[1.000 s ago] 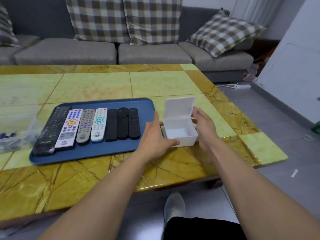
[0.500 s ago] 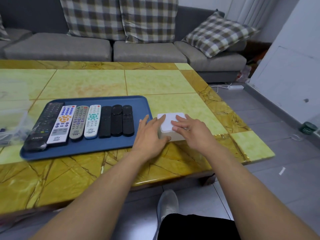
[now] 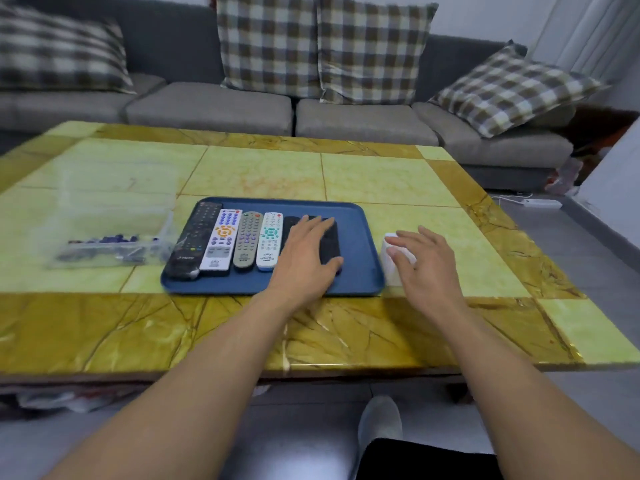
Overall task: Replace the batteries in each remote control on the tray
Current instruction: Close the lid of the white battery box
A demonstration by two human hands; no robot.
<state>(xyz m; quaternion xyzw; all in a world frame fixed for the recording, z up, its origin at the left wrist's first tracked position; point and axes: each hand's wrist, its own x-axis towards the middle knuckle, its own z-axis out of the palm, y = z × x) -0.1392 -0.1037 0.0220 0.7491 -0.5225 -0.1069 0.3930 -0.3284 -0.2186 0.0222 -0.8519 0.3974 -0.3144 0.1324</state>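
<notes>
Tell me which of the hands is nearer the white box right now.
Right. The right hand is over the white box beside the tray, fingers spread; the left hand lies on the black remotes in the tray.

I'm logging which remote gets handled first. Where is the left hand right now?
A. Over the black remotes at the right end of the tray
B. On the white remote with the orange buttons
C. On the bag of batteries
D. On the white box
A: the left hand lies spread over the black remotes at the right end of the blue tray, away from the other three.
</notes>
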